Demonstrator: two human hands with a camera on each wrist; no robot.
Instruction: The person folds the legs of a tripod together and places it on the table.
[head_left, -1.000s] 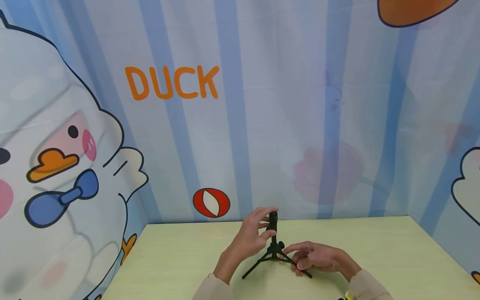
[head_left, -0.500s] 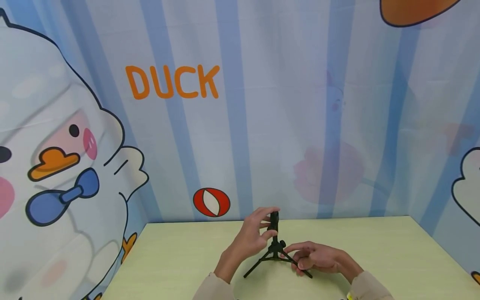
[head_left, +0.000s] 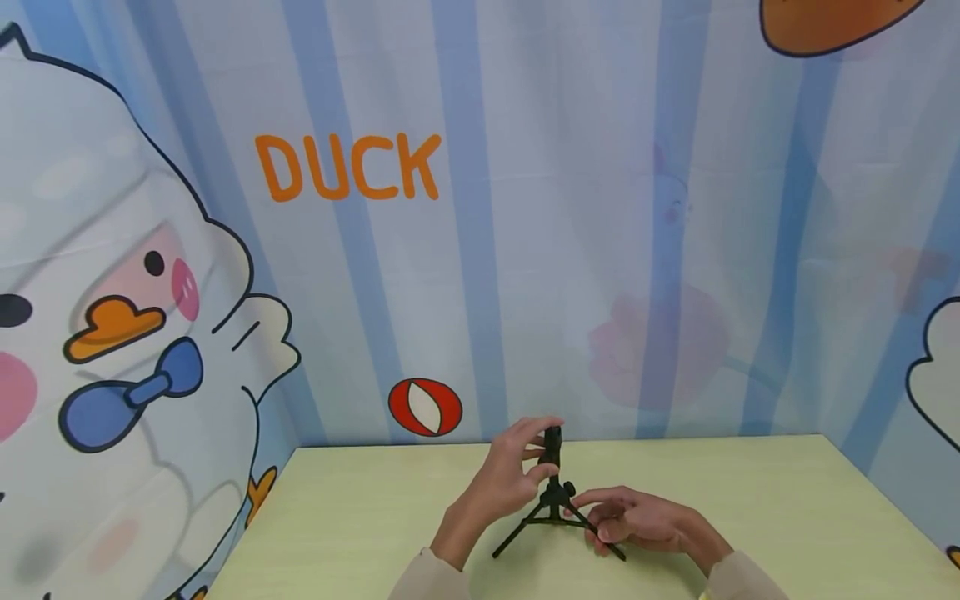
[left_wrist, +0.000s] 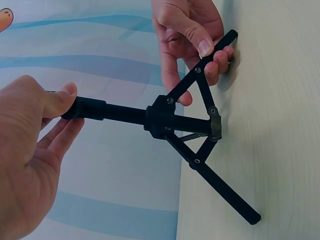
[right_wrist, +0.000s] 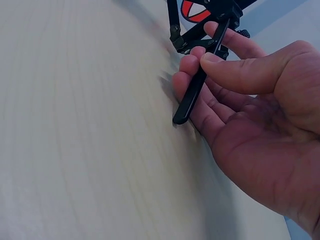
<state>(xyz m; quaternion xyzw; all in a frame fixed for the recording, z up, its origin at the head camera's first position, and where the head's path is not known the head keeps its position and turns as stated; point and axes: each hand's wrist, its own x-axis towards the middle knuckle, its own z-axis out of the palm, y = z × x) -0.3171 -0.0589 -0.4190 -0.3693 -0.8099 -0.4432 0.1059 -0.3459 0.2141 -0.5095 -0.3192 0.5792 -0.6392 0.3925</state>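
Observation:
A small black tripod (head_left: pixel 555 497) stands upright on the table with its legs spread. My left hand (head_left: pixel 507 473) pinches the top of its centre column between thumb and fingers. In the left wrist view the column (left_wrist: pixel 125 114), the hub (left_wrist: pixel 161 117) and the hinged braces show between the legs. My right hand (head_left: pixel 640 518) grips the right-hand leg, thumb on one side and fingers curled behind. The right wrist view shows that leg (right_wrist: pixel 192 95) between thumb and fingers, its end sticking out past them, with the index finger reaching up toward the hub.
The pale yellow table (head_left: pixel 360 500) ends at a printed curtain (head_left: pixel 547 250) behind the tripod. On the left the curtain carries a large duck picture. A small yellow thing (head_left: pixel 703 595) peeks out by the right sleeve at the bottom edge.
Both hands keep their hold on the tripod. The whole head view shifts slightly, and tripod and hands appear a little further right and lower; otherwise little differs.

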